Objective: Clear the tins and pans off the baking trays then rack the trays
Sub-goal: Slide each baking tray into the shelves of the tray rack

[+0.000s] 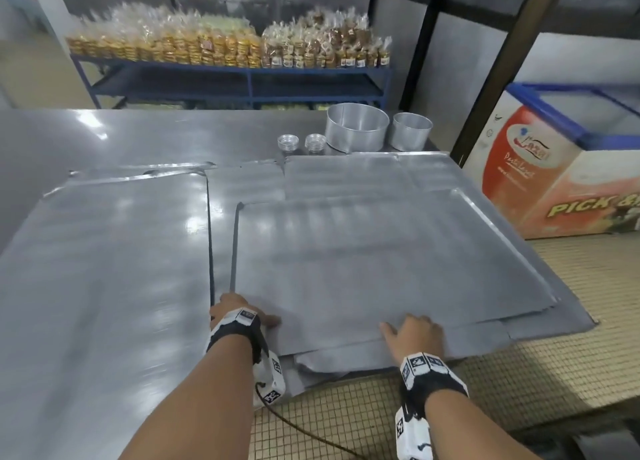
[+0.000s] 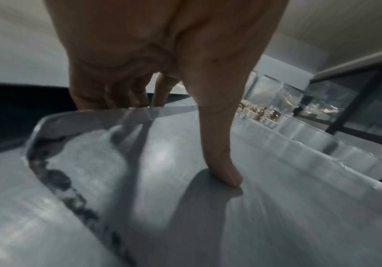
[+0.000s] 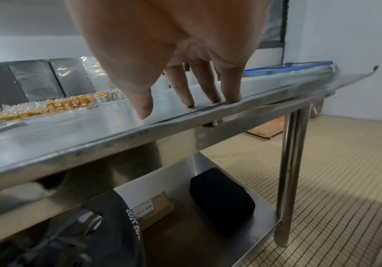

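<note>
With tins [image 1: 356,129] set aside at table's [image 1: 104,134] far edge, trays cleared; racking outstanding. Top tray [image 1: 363,262] near edge gripped by left hand [image 1: 232,310], thumb on top; right hand [image 1: 417,333] laid flat, fingers straight.

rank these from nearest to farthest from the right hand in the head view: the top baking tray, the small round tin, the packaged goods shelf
1. top baking tray: right under the right hand, whose fingers rest on its near edge.
2. small round tin: far right corner of the table, beside the large round tin.
3. packaged goods shelf: beyond the table, against the back wall.
</note>
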`<action>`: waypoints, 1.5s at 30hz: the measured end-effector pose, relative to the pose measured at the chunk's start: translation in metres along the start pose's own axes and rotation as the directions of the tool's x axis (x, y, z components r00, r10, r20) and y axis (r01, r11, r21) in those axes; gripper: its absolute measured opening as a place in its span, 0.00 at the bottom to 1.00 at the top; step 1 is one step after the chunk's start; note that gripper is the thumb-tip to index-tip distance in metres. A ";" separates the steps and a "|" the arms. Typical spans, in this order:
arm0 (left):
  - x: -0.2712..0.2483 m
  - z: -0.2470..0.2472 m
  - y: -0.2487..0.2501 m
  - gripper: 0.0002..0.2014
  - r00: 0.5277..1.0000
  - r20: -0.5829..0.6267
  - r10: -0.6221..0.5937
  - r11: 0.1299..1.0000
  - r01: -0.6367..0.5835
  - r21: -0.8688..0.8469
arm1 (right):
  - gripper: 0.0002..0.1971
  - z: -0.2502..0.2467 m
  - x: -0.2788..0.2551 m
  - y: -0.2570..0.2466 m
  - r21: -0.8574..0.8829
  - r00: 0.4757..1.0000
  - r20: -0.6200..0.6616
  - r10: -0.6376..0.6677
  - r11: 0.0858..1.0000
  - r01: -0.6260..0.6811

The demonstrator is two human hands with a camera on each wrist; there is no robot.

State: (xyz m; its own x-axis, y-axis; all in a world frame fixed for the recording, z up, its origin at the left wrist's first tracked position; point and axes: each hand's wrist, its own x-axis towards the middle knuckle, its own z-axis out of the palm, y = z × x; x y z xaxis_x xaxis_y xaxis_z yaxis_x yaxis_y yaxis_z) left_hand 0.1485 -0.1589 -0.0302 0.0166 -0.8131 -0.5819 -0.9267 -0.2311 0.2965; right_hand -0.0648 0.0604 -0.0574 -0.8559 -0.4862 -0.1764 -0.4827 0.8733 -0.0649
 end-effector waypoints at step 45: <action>-0.214 0.050 -0.127 0.24 0.990 -0.136 -0.029 0.996 0.040 0.079 | 0.66 0.039 -0.095 0.116 0.770 0.805 0.592 0.034 0.274 -0.577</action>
State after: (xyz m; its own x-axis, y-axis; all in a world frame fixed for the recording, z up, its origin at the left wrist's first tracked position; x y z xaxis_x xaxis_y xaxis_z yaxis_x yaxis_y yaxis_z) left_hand 0.2436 0.0711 0.0186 0.0943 -0.8713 -0.4816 -0.9521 -0.2203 0.2121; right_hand -0.0321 0.2096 -0.0865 -0.5958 -0.3445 -0.7255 0.5046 0.5422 -0.6719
